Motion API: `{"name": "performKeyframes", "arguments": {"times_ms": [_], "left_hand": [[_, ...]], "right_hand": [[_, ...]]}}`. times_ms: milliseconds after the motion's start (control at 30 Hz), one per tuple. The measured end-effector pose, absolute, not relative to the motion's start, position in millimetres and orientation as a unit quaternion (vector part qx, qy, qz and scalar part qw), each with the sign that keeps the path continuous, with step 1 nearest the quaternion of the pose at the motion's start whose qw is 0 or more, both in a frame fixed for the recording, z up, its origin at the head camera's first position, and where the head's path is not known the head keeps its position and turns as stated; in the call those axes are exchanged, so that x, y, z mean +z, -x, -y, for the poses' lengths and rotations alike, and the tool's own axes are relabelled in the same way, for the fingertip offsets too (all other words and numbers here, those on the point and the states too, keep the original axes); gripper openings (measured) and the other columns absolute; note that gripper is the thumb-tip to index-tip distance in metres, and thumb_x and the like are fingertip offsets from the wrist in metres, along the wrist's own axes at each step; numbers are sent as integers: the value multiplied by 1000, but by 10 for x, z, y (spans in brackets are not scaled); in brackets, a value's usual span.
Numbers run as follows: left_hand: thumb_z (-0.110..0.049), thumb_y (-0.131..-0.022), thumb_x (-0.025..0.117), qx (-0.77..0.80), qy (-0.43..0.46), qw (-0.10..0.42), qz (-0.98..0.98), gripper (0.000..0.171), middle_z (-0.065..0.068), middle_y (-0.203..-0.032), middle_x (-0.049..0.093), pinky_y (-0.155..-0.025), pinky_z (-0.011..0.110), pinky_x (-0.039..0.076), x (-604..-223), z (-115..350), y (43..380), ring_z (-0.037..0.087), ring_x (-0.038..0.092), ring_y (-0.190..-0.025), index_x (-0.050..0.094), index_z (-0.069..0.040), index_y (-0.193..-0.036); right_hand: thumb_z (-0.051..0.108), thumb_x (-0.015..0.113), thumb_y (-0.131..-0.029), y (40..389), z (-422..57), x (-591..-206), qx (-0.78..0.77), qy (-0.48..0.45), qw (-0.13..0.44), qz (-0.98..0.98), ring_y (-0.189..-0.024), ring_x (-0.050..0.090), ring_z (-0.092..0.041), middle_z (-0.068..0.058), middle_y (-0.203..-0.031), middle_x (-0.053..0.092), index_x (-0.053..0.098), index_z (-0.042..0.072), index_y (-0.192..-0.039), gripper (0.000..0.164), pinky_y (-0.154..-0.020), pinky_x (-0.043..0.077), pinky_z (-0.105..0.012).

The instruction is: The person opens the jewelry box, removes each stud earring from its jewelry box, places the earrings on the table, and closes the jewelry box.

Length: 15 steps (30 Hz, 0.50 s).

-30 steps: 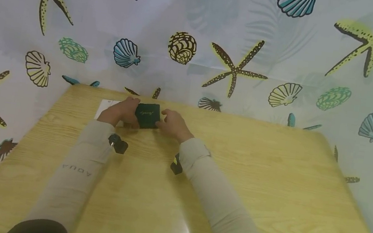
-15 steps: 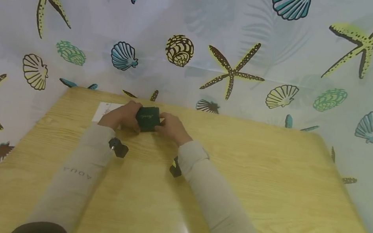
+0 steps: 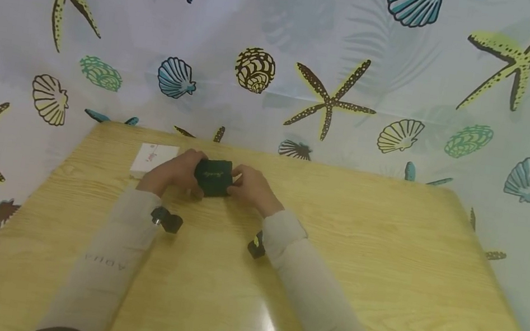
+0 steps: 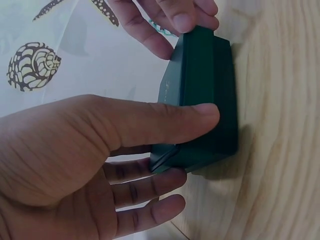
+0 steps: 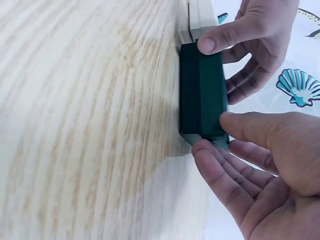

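A small dark green box with gold script on its lid is held between both hands at the back left of the table. My left hand grips its left part; in the left wrist view the thumb lies across the front side of the green box, with fingers behind and below. My right hand pinches the right end, as the right wrist view shows: its thumb touches the lid edge and a forefinger meets the corner of the green box. The lid looks closed. What is inside is hidden.
A flat white box with red script lies just left of and behind my left hand. The wooden table extends to the right and toward me. A curtain with starfish and shells hangs along the back edge.
Both hands have brought the green box slightly toward me and to the right. More of the white box shows behind my left hand. The right fingers have closed onto the box's right end.
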<state>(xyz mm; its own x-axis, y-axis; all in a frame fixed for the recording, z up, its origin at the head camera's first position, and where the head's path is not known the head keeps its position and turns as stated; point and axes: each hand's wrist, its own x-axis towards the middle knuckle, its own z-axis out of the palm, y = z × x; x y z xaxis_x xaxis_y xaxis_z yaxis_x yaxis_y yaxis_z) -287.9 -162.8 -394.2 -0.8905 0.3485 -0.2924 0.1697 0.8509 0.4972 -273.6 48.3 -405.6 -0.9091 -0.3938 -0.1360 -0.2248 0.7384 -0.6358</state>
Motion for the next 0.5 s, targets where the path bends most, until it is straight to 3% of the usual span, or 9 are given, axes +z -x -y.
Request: {"name": "performKeyframes", "arguments": {"times_ms": [500], "left_hand": [[-17,-71,89,278,-168,167,-931,92,27,-143,40,-117,53,35,-4040,1374,2579,42,44,-134,37,4,-145]], "right_hand": [[9,71,-90,2441,-819,-3980,-292,201,144,-924,-104,71,-28,-18,-113,73,60,5,-134,46,-92,57,-38]]}}
